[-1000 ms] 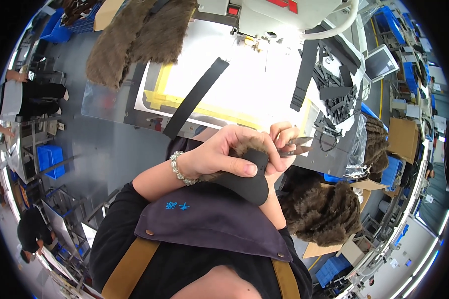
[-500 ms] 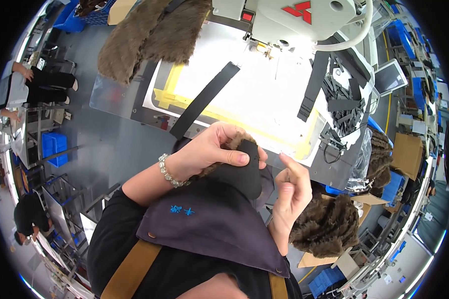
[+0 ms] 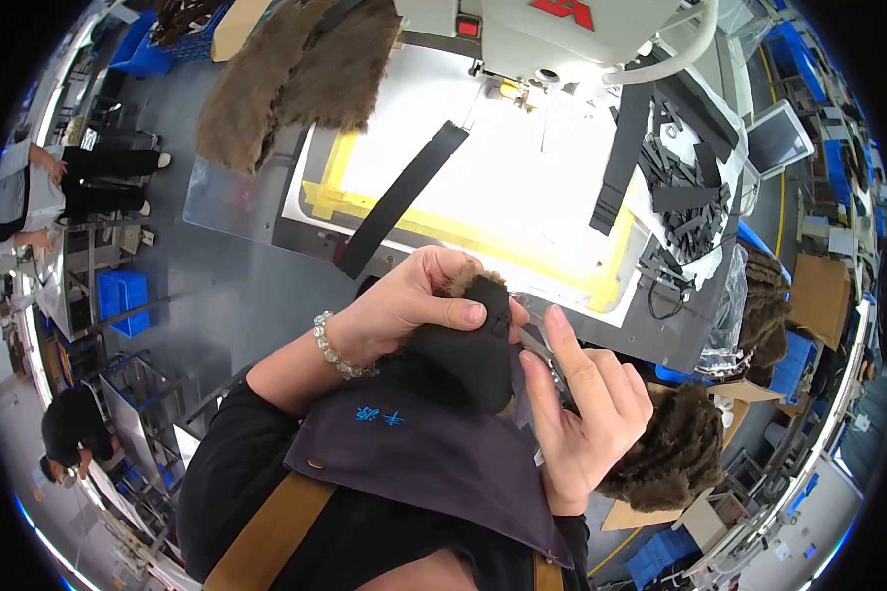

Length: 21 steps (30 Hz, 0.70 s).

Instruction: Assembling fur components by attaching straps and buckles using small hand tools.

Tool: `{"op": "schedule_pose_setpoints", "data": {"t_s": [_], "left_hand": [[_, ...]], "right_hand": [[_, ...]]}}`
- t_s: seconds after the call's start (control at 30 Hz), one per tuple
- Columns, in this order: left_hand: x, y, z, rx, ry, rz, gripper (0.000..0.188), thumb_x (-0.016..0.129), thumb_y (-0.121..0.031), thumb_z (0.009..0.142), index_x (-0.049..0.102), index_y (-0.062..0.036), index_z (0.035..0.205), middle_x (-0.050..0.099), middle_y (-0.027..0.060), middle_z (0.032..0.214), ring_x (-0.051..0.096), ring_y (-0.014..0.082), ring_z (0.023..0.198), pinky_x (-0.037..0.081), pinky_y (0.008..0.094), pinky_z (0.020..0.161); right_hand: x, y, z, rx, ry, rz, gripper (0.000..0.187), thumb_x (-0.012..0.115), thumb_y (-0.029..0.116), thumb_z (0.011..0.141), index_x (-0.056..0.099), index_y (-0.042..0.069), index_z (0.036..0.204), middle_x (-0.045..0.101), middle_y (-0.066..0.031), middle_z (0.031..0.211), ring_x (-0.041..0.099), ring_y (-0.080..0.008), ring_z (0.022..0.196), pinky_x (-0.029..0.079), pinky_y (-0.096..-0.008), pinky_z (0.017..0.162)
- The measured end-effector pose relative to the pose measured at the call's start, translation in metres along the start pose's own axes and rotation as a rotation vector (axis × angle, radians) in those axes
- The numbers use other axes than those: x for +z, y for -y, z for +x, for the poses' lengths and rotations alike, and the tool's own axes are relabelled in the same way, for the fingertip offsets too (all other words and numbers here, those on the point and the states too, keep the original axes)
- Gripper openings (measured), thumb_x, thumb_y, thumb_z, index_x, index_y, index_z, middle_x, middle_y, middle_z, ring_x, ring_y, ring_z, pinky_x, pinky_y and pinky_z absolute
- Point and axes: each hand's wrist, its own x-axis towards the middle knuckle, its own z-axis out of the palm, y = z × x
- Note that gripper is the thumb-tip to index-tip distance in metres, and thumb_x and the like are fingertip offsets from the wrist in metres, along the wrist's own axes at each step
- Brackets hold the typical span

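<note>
My left hand [image 3: 419, 305] is closed around a piece of brown fur [image 3: 463, 280] with a black fabric strip [image 3: 478, 340] lying on it, pinched under the thumb. The strip hangs down in front of my apron. Just right of it, my right hand [image 3: 596, 409] holds a slim shiny metal tool [image 3: 552, 362], apparently small thread snips, between thumb and fingers. The tool lies close to the strip's right edge; my palm partly hides it. Beyond my hands stands a sewing machine [image 3: 581, 44] over a brightly lit white work surface [image 3: 443, 187].
One black strap [image 3: 404, 197] slants across the table's left side, another [image 3: 621, 163] lies at right. Beside that is a pile of black strips [image 3: 685, 187]. Brown fur pieces [image 3: 315, 84] cover the far left; more fur [image 3: 670, 448] sits right of me. A person [image 3: 74, 428] works at left.
My right hand has turned and shifted slightly right, and the metal tool now shows between its fingers. My left hand keeps its hold on the fur and strip. The whole view has shifted a little.
</note>
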Motion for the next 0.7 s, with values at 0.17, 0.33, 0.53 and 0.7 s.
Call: {"op": "schedule_pose_setpoints", "data": {"t_s": [0.17,0.33,0.53,0.7], "left_hand": [[-0.012,0.009,0.005,0.032,-0.013,0.16,0.017,0.071,-0.004,0.075,0.054,-0.0041,0.072,0.066,0.0123,0.098,0.062,0.0121,0.086,0.049,0.0237,0.076],[-0.005,0.006,0.011,-0.066,-0.101,0.095,0.046,0.081,-0.019,0.063,0.061,0.0043,0.098,0.066,0.0117,0.092,0.062,0.0139,0.082,0.048,0.0239,0.076],[-0.009,0.008,0.022,-0.117,0.01,0.025,0.037,0.072,-0.007,0.074,0.037,-0.0093,0.062,0.067,0.0128,0.091,0.061,0.0111,0.081,0.048,0.0225,0.07],[-0.013,0.011,0.026,-0.118,0.043,0.07,0.038,0.073,-0.007,0.074,0.037,-0.0094,0.062,0.067,0.0121,0.09,0.061,0.0114,0.08,0.048,0.0229,0.07]], "right_hand": [[-0.004,0.006,0.002,0.081,0.074,0.04,0.045,0.076,0.003,0.059,0.067,0.005,0.104,0.052,-0.0031,0.058,0.043,-0.0146,0.047,0.03,-0.0255,0.047],[-0.004,0.0,-0.001,0.087,0.095,0.029,0.044,0.076,0.004,0.06,0.067,0.005,0.103,0.052,-0.0018,0.058,0.043,-0.0128,0.047,0.028,-0.025,0.047],[0.005,-0.008,-0.007,0.07,-0.004,-0.032,0.044,0.077,0.013,0.064,0.067,0.01,0.107,0.04,0.0053,0.053,0.033,-0.0081,0.042,0.018,-0.0262,0.043],[0.0,-0.006,-0.011,0.09,0.007,-0.08,0.042,0.076,0.014,0.065,0.068,0.01,0.106,0.039,0.005,0.053,0.033,-0.0084,0.043,0.017,-0.0263,0.043]]}}
